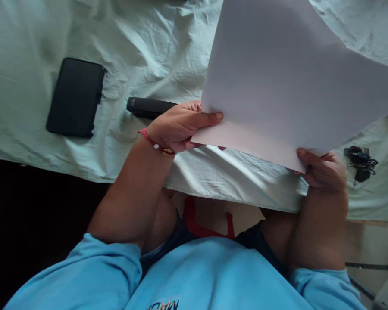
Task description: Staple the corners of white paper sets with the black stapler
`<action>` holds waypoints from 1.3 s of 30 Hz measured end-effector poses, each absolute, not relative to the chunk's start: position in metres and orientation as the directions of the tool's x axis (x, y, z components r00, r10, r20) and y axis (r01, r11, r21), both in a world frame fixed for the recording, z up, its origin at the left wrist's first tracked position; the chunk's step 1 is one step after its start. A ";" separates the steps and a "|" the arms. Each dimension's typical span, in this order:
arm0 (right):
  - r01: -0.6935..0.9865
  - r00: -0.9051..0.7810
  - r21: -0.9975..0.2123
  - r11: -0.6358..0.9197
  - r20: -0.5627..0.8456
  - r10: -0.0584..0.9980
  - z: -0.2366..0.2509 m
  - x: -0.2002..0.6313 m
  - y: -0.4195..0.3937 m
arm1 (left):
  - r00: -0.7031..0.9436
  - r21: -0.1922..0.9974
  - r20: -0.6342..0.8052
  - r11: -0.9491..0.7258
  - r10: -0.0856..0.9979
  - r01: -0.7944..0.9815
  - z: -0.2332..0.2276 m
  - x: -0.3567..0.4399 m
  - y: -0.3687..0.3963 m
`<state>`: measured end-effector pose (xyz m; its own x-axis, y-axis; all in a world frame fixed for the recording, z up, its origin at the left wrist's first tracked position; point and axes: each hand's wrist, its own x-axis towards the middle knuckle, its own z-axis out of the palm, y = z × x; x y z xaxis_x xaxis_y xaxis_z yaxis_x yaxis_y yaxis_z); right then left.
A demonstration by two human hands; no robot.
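Note:
Large white paper (278,82) is held up over the cloth-covered table; whether it is one sheet or several I cannot tell. My left hand (181,125) pinches its near left corner, thumb on top and fingers underneath. At the near right corner, my right hand (325,168) grips the paper the same way. A long black object (148,106) lies just beyond my left wrist, its right end hidden by that hand. Close to the right of my right hand sits a small heap of black binder clips (362,163).
A flat black rectangular object (76,98), like a device in a case, lies at the left. Wrinkled pale green cloth (142,51) covers the table, its near edge just above my lap. Metal legs (371,267) stand at the lower right.

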<state>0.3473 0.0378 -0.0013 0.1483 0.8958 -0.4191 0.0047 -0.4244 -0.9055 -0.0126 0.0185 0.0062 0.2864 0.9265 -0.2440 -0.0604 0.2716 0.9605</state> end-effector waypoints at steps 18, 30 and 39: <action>-0.036 0.355 -0.905 -0.424 -0.408 0.841 -0.002 0.351 0.046 | -0.186 0.852 0.187 -0.065 0.965 0.519 0.021 0.024 -0.014; 0.001 0.356 -0.892 -0.452 -0.423 0.834 -0.007 0.346 0.047 | -0.510 0.732 0.439 0.035 0.740 0.681 0.013 -0.028 0.004; -0.018 0.339 -0.893 -0.450 -0.429 0.837 -0.007 0.347 0.046 | -0.576 0.506 -0.031 0.509 0.817 0.696 0.004 -0.043 0.023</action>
